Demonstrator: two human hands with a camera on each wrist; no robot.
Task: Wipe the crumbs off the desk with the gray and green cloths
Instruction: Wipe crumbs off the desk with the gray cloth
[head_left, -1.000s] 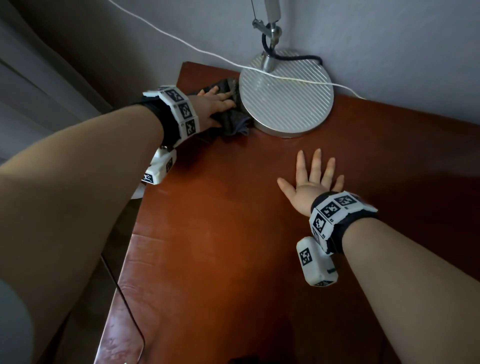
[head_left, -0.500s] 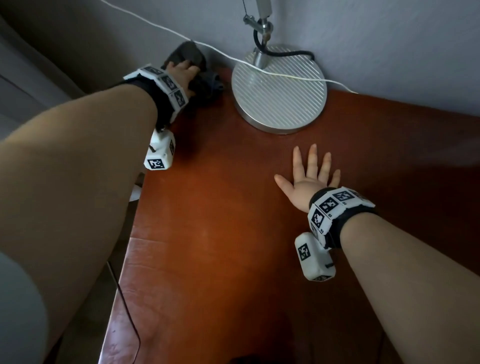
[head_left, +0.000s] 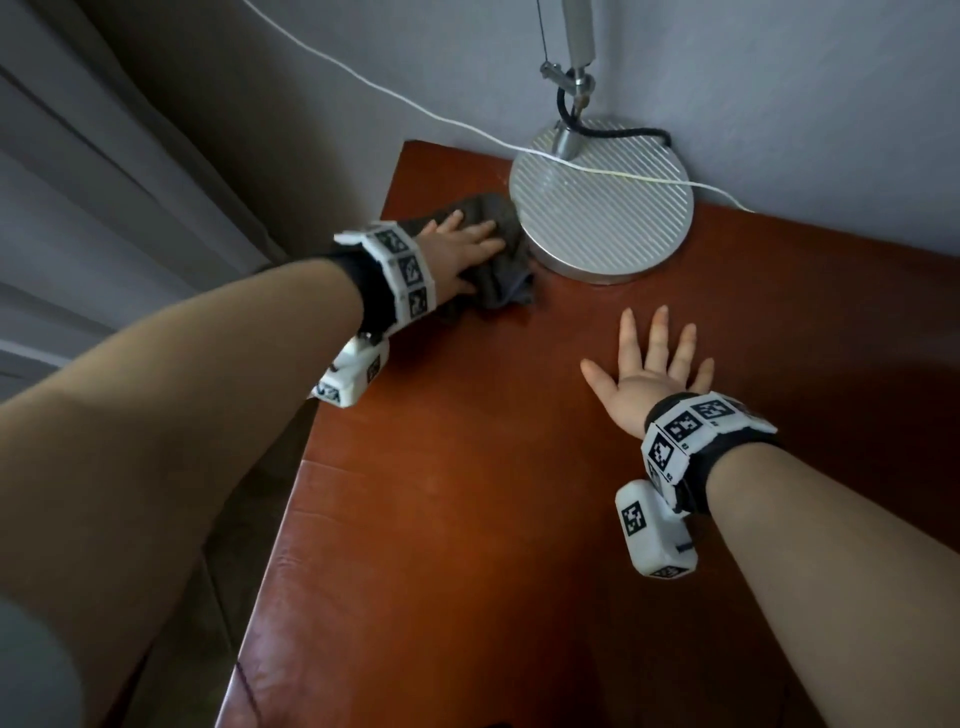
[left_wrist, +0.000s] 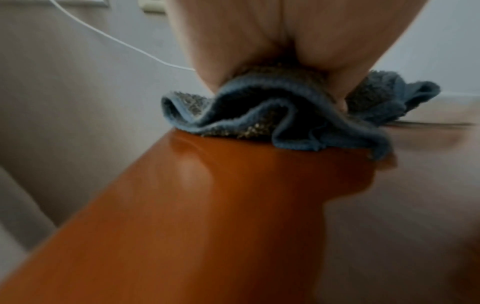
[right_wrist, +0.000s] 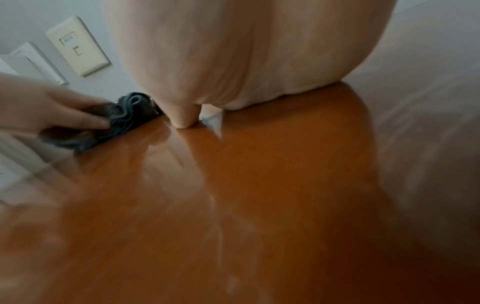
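A crumpled gray cloth (head_left: 501, 280) (left_wrist: 285, 115) (right_wrist: 130, 115) lies near the far left corner of the reddish-brown desk (head_left: 441, 519), up against the lamp base. My left hand (head_left: 462, 244) (right_wrist: 52, 111) presses down on it with straight fingers, near the desk's left edge. My right hand (head_left: 649, 364) (right_wrist: 233, 51) lies flat on the bare desk in front of the lamp base, fingers spread, holding nothing. No green cloth is in view. I cannot make out any crumbs on the surface.
A round ribbed metal lamp base (head_left: 602, 208) with its pole stands at the back against the wall. A white cable (head_left: 363, 78) runs across the wall and over the base. A wall switch plate (right_wrist: 78, 45) sits behind. The desk drops off at its left edge.
My left hand has slid the gray cloth back from the far left corner to beside the lamp base. The right hand has stayed flat in place.
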